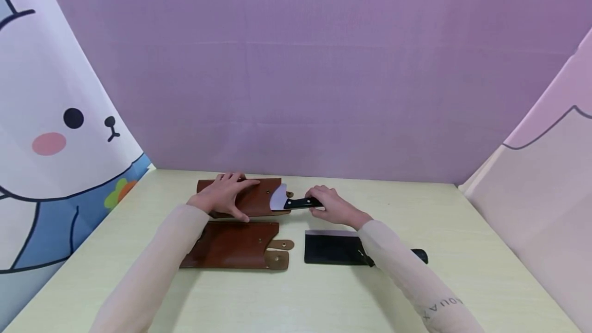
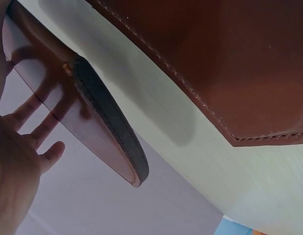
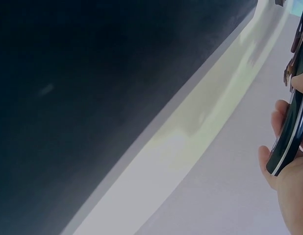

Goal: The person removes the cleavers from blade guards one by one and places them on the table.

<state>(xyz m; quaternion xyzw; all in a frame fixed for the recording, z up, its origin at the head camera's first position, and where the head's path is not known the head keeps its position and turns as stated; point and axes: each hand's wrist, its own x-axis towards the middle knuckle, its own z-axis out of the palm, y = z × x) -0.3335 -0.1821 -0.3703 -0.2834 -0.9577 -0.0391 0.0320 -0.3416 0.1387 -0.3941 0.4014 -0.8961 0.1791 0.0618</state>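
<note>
In the head view my left hand (image 1: 226,192) spans the upper brown leather knife sheath (image 1: 259,197), thumb at its near edge and fingers toward the far edge. My right hand (image 1: 336,205) grips the black riveted handle (image 1: 300,203) of a broad-bladed kitchen knife. Only the heel end of its blade (image 1: 278,198) shows; the rest lies hidden in the sheath's right-hand opening. The left wrist view shows the held sheath (image 2: 100,132) tilted above the table, fingers reflected on its glossy face. Fingers curl around the handle (image 3: 289,134) in the right wrist view.
A second brown leather sheath (image 1: 231,245) with two snap straps lies nearer on the pale table (image 1: 300,302). To its right lies a flat black blade-shaped piece (image 1: 330,248) with a pale far edge; a black handle end (image 1: 420,256) shows beyond my right sleeve. A purple backdrop (image 1: 296,91) stands behind.
</note>
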